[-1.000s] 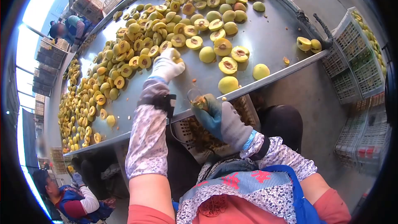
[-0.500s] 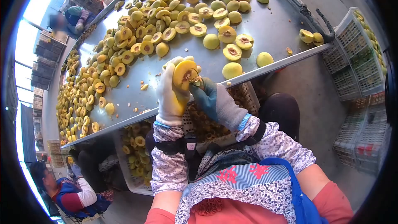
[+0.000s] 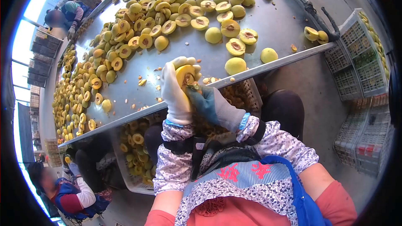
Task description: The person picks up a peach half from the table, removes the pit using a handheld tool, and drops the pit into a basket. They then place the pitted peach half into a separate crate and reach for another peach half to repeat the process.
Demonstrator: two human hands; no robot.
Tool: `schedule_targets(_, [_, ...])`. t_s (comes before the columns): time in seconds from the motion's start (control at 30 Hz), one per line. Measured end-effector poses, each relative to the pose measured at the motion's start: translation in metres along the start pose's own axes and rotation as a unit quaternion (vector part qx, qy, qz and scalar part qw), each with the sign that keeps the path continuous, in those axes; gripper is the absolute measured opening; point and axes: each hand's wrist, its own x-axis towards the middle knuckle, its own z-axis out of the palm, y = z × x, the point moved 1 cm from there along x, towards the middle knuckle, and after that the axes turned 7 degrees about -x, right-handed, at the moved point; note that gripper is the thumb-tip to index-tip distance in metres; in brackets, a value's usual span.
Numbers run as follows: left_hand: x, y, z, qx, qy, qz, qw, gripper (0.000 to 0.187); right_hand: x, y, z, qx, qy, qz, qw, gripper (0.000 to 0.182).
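In my left hand, wearing a white glove stained yellow, is a peach half with its cut face and brown centre turned to the right. The fingers wrap round its back and top. My right hand, in a grey glove with a teal coating, is closed with its fingertips against the fruit's centre. Anything pinched in those fingertips is hidden. Both hands are above the near edge of a metal table, where many halved peaches lie, some cut side up.
Below the table edge are a crate of peach halves and a basket of brownish scraps. Stacked crates stand at right. One person sits at lower left, another at the far left side. Small bits litter the table.
Both hands have moved slightly down, and the peach half has turned so less of its cut face shows. My right fingertips stay at its centre. The view has shifted a little.
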Motion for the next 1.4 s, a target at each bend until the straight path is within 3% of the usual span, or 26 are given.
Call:
schedule_targets(0.1, [0.0,0.004,-0.003,0.041,-0.032,0.005,0.999,0.042,-0.005,-0.004,0.0,0.001,-0.001,0.003,1.0,0.045])
schedule_targets(0.37, [-0.003,0.006,0.001,0.052,-0.009,-0.009,0.999,0.04,-0.001,0.011,0.011,-0.009,0.024,-0.009,1.0,0.05])
schedule_targets(0.43, [-0.001,0.008,-0.001,0.062,-0.007,-0.017,0.998,0.04,-0.005,0.0,0.008,-0.054,0.03,0.016,0.998,0.041])
schedule_targets(0.53, [-0.001,0.009,-0.003,0.082,-0.023,-0.026,0.996,0.04,-0.009,-0.005,0.008,-0.075,0.039,0.021,0.996,0.041])
schedule_targets(0.73, [-0.009,0.005,0.003,-0.024,0.001,-0.015,1.0,0.039,-0.007,0.003,0.017,-0.044,0.086,-0.013,0.995,0.04])
schedule_targets(0.83, [-0.007,0.005,0.002,-0.023,0.006,0.002,1.0,0.039,-0.003,0.009,0.019,-0.003,0.078,-0.026,0.997,0.047])
schedule_targets(1.07, [-0.001,0.008,-0.006,0.061,-0.042,-0.002,0.997,0.035,-0.004,0.01,0.017,-0.049,0.064,-0.005,0.997,0.045])
schedule_targets(1.13, [-0.001,0.008,-0.006,0.072,-0.04,-0.003,0.997,0.035,-0.004,0.005,0.018,0.012,0.025,-0.014,1.0,0.041])
schedule_targets(1.27, [-0.001,0.007,-0.008,0.054,-0.036,-0.011,0.998,0.037,-0.006,0.004,0.019,0.016,0.04,-0.04,0.998,0.042])
schedule_targets(1.33, [-0.002,0.008,-0.007,0.055,-0.043,-0.002,0.998,0.037,-0.012,-0.009,0.014,-0.083,0.072,0.003,0.994,0.042])
schedule_targets(1.4, [-0.003,0.006,-0.004,-0.026,-0.014,-0.023,0.999,0.038,-0.015,-0.013,0.013,-0.089,0.094,-0.005,0.992,0.042])
